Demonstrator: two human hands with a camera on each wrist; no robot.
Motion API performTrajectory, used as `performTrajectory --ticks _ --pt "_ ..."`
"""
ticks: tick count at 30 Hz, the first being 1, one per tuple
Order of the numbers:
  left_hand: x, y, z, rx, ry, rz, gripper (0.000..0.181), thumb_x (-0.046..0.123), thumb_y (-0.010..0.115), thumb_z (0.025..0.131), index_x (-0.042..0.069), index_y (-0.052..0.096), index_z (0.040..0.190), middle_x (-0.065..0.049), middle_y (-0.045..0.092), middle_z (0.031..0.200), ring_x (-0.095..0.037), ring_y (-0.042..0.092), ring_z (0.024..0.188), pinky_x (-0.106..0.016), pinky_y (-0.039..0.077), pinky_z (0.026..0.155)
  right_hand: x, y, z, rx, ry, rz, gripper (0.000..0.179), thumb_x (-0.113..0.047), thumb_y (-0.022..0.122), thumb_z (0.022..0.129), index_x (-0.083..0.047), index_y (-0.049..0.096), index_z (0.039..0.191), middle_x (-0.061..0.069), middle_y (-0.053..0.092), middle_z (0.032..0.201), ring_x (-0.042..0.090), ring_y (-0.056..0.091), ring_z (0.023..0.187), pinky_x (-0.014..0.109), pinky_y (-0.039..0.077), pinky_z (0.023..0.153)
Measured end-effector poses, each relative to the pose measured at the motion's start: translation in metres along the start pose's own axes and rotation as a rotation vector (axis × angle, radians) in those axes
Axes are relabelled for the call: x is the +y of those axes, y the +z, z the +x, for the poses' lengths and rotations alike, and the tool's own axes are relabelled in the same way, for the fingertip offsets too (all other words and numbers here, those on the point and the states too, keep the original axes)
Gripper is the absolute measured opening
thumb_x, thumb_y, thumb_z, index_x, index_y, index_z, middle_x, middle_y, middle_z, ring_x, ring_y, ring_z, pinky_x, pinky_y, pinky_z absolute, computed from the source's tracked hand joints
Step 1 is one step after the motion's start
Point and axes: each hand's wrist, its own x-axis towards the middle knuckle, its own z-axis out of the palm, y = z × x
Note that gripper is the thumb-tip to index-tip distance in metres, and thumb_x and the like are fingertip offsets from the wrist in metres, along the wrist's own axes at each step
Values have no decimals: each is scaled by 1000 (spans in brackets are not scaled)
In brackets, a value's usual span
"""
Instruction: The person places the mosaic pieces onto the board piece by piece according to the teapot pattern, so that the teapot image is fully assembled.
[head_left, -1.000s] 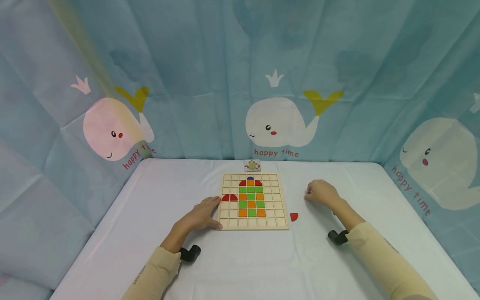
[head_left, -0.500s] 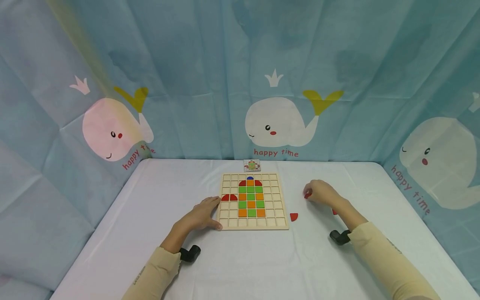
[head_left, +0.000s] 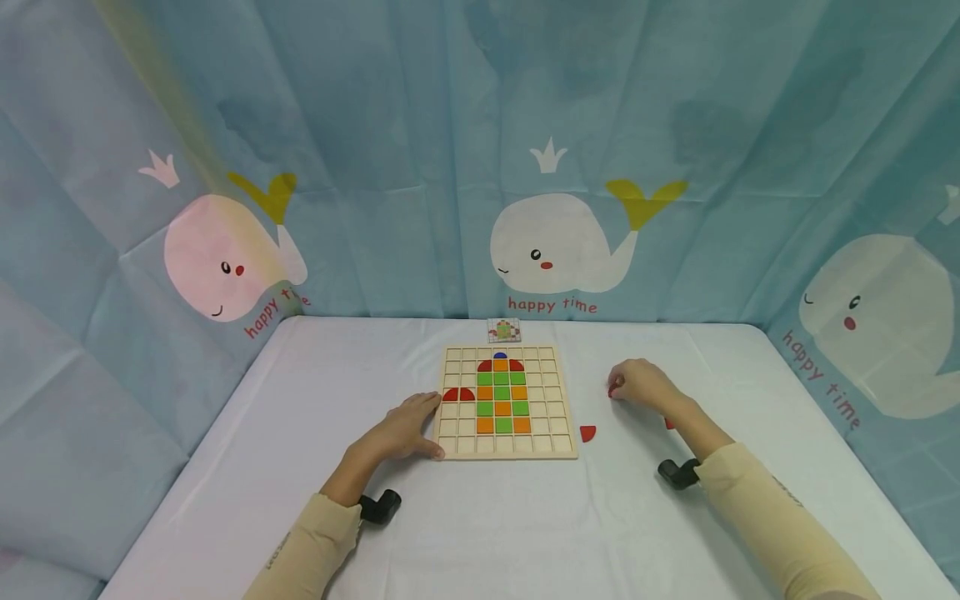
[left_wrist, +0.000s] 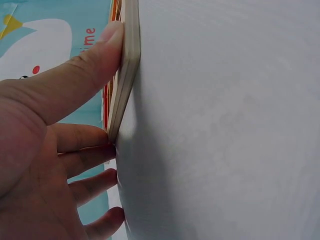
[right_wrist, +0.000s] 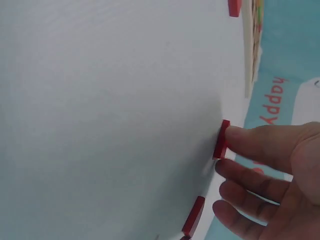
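Note:
A wooden grid board point(head_left: 553, 426) lies on the table, its middle filled with green and orange squares, with red quarter-circle tiles point(head_left: 451, 395) and a blue tile point(head_left: 500, 356). My left hand point(head_left: 399, 428) rests against the board's left side. Its thumb point(left_wrist: 111, 34) touches the near corner, and the other fingers are spread along the edge. To the right of the board, my right hand point(head_left: 643, 386) pinches a red quarter-circle tile point(right_wrist: 222, 140) between thumb and fingertips, low over the cloth. Another red tile point(head_left: 588, 433) lies between the board and that hand.
A small pattern card point(head_left: 504, 330) sits behind the board. One more red tile point(head_left: 669, 423) is partly hidden under the right wrist, shown also as a red tile point(right_wrist: 194, 216) in the right wrist view. A whale-print curtain point(head_left: 420, 250) surrounds the white table.
A red tile has come into view at the right hand's fingertips, and the right forearm has shifted slightly, uncovering another tile by the wrist. My left hand and the board stay in place.

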Motion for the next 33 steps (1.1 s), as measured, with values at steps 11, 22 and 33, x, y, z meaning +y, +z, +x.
performTrajectory --ticks 11,22,33 --pt "-1 1 2 3 -5 -12 99 31 87 70 3 36 150 -15 33 158 -37 25 148 -60 23 117 -2 5 5 -17 52 3 22 -16 74 84 -3 71 102 11 68 95 21 58 82 40 57 80" --pt "0 0 0 -5 4 0 99 31 86 71 2 35 150 -16 32 158 -38 24 148 -61 23 117 2 2 1 -28 29 10 27 -11 74 83 1 70 108 17 69 103 25 62 88 44 57 84" --pt "0 -1 0 -2 6 2 99 30 87 70 1 36 149 -17 34 157 -38 26 147 -62 24 115 6 4 1 -19 7 11 25 -10 73 83 1 70 106 16 69 101 25 62 88 45 57 84"
